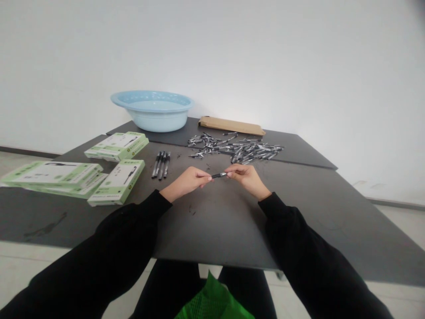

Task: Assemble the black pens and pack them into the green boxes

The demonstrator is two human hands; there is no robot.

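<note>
Between my two hands a black pen (219,175) is held level above the dark table. The fingers of my left hand (191,180) pinch its left end. At its right end, my right hand (245,177) grips it between thumb and fingers. To the left of my left hand lie several assembled pens (161,165) side by side in a row. Beyond my hands spreads a loose heap of pen parts (254,150), black, silver and clear, with a smaller scatter (204,142) on its left.
Green-and-white pen boxes (55,173) lie stacked at the left, with another box (117,182) beside them and more boxes (117,145) behind. A light blue basin (159,119) stands at the back. A flat brown cardboard piece (231,125) lies near the wall. The table (212,230) has a front edge close to my lap.
</note>
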